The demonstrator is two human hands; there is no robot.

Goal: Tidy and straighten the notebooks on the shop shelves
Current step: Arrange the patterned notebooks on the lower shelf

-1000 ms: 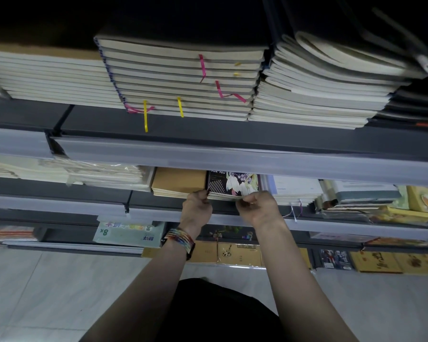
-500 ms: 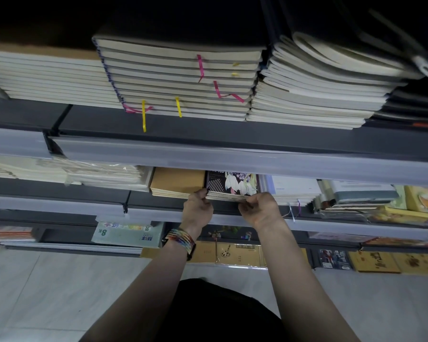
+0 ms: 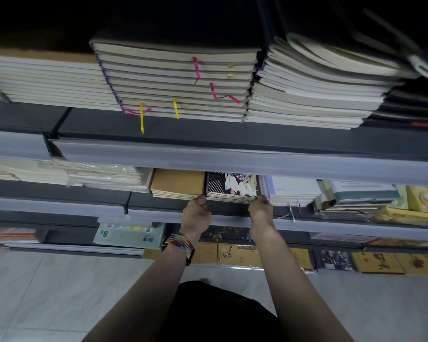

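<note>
both hands are clenching on one thing as i'm watching: the left hand (image 3: pixel 197 214) is pinching the near left corner of the illustrated notebook stack (image 3: pixel 231 188), the right hand (image 3: pixel 260 209) its right corner. the stack is lying on the middle shelf (image 3: pixel 230 211), between tan notebooks (image 3: pixel 177 183) and white notebooks (image 3: pixel 294 188).

The gripped notebook stack (image 3: pixel 231 187) has a black cover with white stripes and pale flowers (partly hidden); beside it, tan notebooks (image 3: pixel 177 182); the wristband (image 3: pixel 181 244) is rainbow-striped.
</note>
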